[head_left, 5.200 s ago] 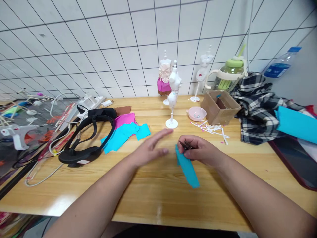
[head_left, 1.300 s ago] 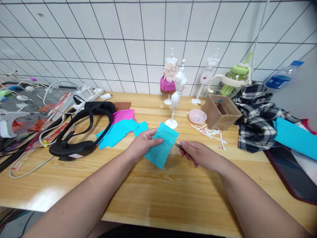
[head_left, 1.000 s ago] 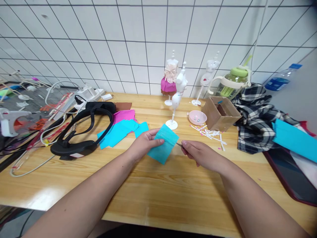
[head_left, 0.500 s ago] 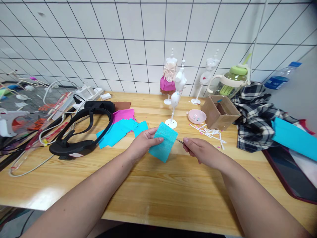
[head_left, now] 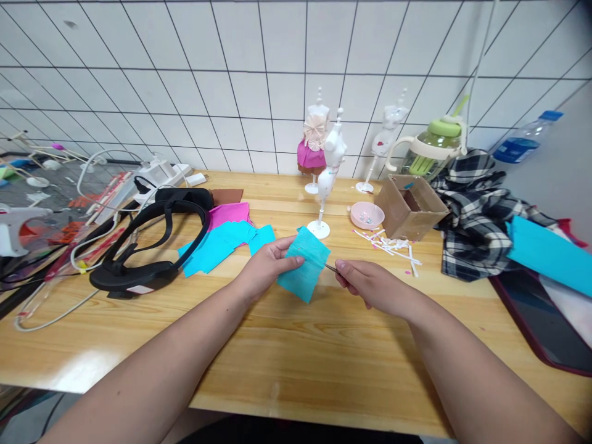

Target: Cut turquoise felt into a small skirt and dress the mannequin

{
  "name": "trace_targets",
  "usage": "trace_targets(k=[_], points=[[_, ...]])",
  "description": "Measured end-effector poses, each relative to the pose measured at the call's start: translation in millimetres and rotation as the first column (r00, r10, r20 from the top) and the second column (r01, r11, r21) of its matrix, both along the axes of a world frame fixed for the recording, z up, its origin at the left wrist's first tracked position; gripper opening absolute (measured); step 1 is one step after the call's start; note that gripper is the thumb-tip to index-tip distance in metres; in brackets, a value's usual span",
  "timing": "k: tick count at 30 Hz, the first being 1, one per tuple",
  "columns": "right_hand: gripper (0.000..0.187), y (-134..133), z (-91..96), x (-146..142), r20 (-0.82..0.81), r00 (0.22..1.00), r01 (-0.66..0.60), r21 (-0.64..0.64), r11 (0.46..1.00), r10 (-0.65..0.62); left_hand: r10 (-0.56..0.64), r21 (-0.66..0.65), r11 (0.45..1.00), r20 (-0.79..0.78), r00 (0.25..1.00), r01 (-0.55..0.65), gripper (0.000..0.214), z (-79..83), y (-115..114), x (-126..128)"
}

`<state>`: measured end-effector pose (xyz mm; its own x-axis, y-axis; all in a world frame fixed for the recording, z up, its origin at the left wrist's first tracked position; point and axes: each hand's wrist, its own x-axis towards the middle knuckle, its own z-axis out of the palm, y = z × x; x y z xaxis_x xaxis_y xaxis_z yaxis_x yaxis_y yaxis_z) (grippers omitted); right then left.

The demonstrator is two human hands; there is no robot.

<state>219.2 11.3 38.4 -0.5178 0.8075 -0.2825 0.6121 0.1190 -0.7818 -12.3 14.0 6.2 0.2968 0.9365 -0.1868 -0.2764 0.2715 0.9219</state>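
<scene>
A small rectangle of blue crepe paper (head_left: pixel 309 277) is pinched between the thumb and fingers of my left hand (head_left: pixel 280 259), raised above the table. My right hand (head_left: pixel 358 277) grips thin metal tweezers (head_left: pixel 331 268), whose tip meets the paper's right edge; the very end is hard to make out. Just behind the paper stands a bare white mini dress form (head_left: pixel 329 172). More blue paper pieces (head_left: pixel 217 246) lie to the left, partly over magenta paper (head_left: pixel 230 213).
A black headset (head_left: pixel 148 280) and tangled cables occupy the left. Toward the back right are a pink bowl (head_left: pixel 367 214), white paper strips (head_left: pixel 395 246), a cardboard box (head_left: pixel 409 209), a plaid cloth (head_left: pixel 467 228) and a lidded jug (head_left: pixel 432 148). A dressed form (head_left: pixel 313 139) stands by the wall.
My right hand has moved slightly left, bringing the tweezers over the paper's right edge. The paper now looks creased there. My left hand keeps its hold; the view has shifted a little.
</scene>
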Motion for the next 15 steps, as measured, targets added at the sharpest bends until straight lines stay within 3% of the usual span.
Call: trace_targets(k=[15], points=[[0.050, -1.7, -10.0, -6.5, -0.040, 0.999, -0.029, 0.078, 0.997, 0.032, -0.012, 0.003, 1.000, -0.002, 1.000, 0.012, 0.061, 0.1, -1.2, 1.8]])
